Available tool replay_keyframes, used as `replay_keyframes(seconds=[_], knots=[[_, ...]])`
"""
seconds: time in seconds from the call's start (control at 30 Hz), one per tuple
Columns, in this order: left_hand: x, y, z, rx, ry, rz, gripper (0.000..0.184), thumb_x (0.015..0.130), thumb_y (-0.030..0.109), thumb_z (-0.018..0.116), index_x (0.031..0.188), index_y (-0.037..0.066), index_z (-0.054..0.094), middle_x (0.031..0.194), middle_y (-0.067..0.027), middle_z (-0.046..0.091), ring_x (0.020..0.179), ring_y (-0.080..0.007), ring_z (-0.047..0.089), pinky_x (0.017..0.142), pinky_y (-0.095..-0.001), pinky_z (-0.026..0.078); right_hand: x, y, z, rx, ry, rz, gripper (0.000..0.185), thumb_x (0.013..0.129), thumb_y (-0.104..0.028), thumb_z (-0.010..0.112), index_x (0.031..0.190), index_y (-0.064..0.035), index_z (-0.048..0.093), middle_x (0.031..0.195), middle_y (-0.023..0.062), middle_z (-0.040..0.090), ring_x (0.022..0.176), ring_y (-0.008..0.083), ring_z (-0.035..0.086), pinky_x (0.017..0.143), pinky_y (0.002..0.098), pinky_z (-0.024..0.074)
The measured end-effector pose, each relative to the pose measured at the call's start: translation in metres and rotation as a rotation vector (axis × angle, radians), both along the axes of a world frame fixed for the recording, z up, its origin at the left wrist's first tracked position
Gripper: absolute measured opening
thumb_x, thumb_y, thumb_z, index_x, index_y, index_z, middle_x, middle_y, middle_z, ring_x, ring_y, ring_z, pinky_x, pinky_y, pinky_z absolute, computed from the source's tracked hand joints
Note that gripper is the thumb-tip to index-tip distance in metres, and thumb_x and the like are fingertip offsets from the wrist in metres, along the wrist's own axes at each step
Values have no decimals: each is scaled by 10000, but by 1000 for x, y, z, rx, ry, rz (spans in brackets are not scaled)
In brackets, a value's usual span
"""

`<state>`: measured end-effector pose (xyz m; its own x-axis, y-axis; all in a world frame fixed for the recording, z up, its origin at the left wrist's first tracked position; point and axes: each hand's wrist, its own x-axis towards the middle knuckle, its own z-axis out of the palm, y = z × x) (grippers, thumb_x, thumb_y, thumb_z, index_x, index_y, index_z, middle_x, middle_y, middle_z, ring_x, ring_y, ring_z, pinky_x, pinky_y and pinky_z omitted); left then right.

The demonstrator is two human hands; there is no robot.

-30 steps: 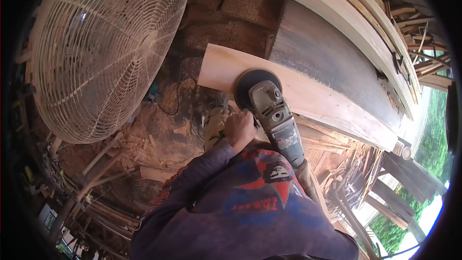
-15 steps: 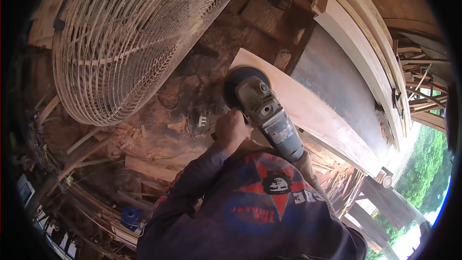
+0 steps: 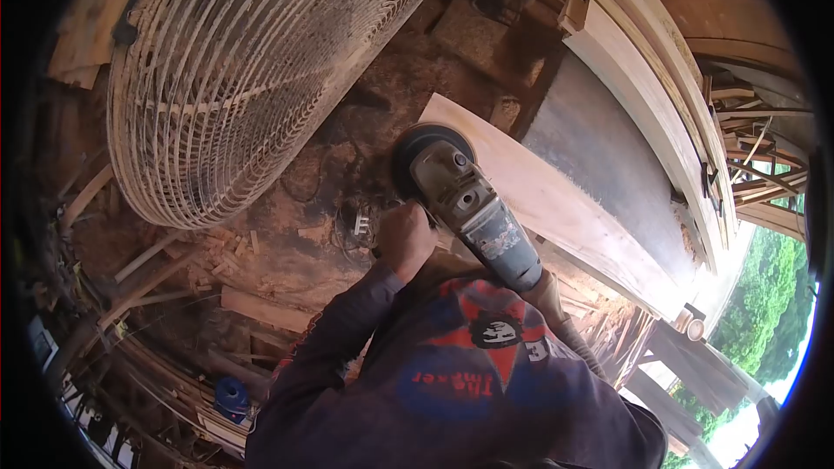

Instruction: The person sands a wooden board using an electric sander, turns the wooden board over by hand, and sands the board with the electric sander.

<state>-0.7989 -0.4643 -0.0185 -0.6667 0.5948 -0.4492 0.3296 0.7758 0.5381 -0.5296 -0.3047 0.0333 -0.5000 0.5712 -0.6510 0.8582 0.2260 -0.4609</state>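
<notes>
An angle grinder with a round dark disc lies over the left edge of a long pale wooden board, near its far end. Closed in a fist beside the grinder's head, my left hand grips its side handle, which is mostly hidden by the fingers. At the rear of the body, my right hand is wrapped around the grinder, its fingers largely out of sight.
A large dusty fan cage stands at the upper left. Beyond the board are a grey flat surface and long stacked planks. Wood scraps and sawdust cover the ground at left, near a blue round object.
The grinder and both hands have shifted slightly left and a little toward me, so the disc overhangs the board's left edge more. Both hands keep their hold.
</notes>
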Motion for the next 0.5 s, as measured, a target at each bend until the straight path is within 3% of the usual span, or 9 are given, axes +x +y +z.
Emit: replay_keyframes(seconds=[0.17, 0.5], knots=[[30, 4, -2, 136, -34, -161, 270, 764, 163, 767, 925, -2, 626, 843, -223, 701, 793, -410, 716, 728, -499, 575, 38, -10, 13, -4, -14, -127, 459, 770, -228, 812, 1128, 42, 713, 1036, 262, 747, 1051, 327, 739, 843, 403, 580], [81, 48, 5, 120, -296, -561, 267, 756, 162, 709, 911, -48, 652, 850, -241, 710, 796, -404, 722, 740, -488, 582, 138, -57, 29, 85, -189, -353, 457, 762, -258, 823, 1115, 16, 722, 1028, 250, 752, 1044, 333, 739, 845, 418, 582]])
